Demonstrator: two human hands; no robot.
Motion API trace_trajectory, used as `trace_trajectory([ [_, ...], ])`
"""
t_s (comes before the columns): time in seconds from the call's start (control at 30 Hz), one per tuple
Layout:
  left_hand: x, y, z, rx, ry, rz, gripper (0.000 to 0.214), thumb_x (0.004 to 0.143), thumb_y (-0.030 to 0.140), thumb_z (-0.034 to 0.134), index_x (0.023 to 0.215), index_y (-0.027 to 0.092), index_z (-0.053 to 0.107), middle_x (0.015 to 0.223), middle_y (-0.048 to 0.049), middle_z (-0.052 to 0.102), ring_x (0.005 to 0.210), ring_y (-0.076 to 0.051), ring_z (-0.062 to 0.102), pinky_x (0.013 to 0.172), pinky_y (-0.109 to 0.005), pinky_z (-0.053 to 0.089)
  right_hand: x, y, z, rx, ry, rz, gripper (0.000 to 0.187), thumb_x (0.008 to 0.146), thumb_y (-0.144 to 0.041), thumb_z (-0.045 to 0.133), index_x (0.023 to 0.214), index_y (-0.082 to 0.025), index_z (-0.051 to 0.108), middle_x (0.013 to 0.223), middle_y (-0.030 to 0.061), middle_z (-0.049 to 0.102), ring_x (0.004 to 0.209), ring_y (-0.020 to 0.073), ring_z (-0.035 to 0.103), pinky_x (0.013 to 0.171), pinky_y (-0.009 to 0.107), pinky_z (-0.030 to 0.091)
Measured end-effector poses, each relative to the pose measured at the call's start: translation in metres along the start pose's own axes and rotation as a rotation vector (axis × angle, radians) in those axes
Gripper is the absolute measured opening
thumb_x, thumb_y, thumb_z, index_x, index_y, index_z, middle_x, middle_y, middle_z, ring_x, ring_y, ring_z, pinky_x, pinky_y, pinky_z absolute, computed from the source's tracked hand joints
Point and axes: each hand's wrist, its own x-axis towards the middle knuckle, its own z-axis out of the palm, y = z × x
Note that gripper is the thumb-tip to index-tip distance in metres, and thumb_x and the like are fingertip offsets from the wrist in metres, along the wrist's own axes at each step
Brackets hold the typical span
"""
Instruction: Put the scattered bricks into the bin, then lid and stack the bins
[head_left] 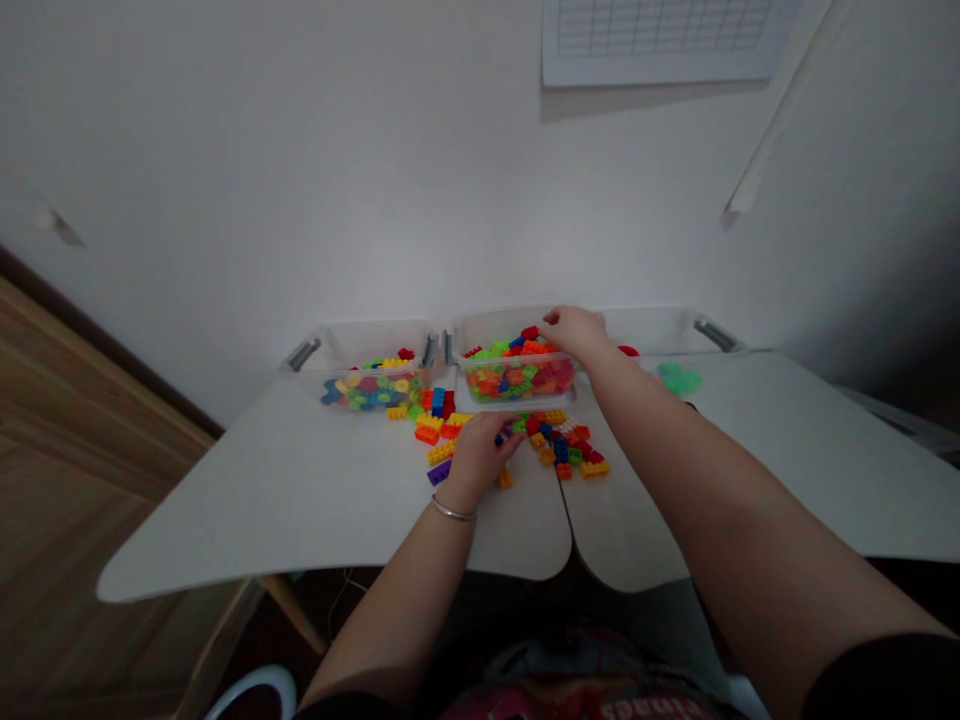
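Observation:
My left hand (pixel 480 455), wearing a silver bangle, is over a spread of plastic building bricks on the table. Between its thumb and fingers shows a dark blue building brick (pixel 499 439), partly covered by the fingers. My right hand (pixel 576 330) is above the right side of the middle clear bin (pixel 517 358). Its fingers point left, slightly apart, with nothing visible in them. Just left of the fingertips, a red brick (pixel 529 332) tops the pile of mixed bricks in that bin. Yellow bricks (pixel 441 453) and a purple brick (pixel 439 473) lie left of my left hand.
A clear bin (pixel 360 372) of colourful pieces stands at the left. Another clear bin (pixel 660 325), partly behind my right arm, holds green pieces (pixel 679 379). Loose bricks (pixel 568 450) cross the gap between two white tabletops (pixel 300 500). The wall (pixel 375 180) rises behind.

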Motion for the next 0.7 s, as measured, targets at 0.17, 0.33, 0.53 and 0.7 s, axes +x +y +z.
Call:
trace_trajectory([
  [0.17,0.001,-0.001,0.001,-0.044,-0.031,-0.028,0.021,0.085,0.028,0.066,0.103,0.018,0.066,0.093,-0.0062,0.071,0.090,-0.021,0.065,0.083,-0.035,0.053,-0.016,-0.004,-0.013,0.284,0.219,-0.122,0.026,0.083,-0.027,0.056,0.104,-0.019,0.068,0.105,0.0081,0.071,0.092,0.0224,0.065,0.092,0.041,0.048],
  [0.33,0.001,-0.002,0.003,-0.101,-0.009,-0.053,0.022,0.083,0.025,0.069,0.104,0.019,0.065,0.095,-0.0047,0.070,0.089,-0.020,0.065,0.082,-0.034,0.053,-0.079,-0.007,-0.012,0.577,0.333,-0.286,0.026,0.083,-0.030,0.053,0.102,-0.019,0.066,0.103,0.0076,0.071,0.089,0.0200,0.064,0.086,0.039,0.051],
  [0.53,0.001,-0.003,0.008,-0.161,0.028,-0.094,0.029,0.079,0.020,0.071,0.106,0.018,0.062,0.100,-0.0051,0.069,0.093,-0.020,0.065,0.085,-0.036,0.054,-0.168,0.002,0.041,0.665,0.036,-0.245,0.032,0.081,-0.027,0.058,0.112,-0.022,0.061,0.108,0.0083,0.068,0.086,0.0192,0.065,0.083,0.039,0.053],
  [0.7,-0.001,-0.003,0.010,-0.133,0.046,-0.069,0.037,0.078,0.010,0.066,0.113,0.019,0.059,0.108,-0.0062,0.068,0.102,-0.020,0.064,0.092,-0.038,0.053,-0.189,0.004,0.070,0.811,-0.133,-0.188,0.038,0.083,-0.030,0.059,0.119,-0.020,0.054,0.112,0.0102,0.066,0.089,0.0188,0.065,0.077,0.036,0.054],
])
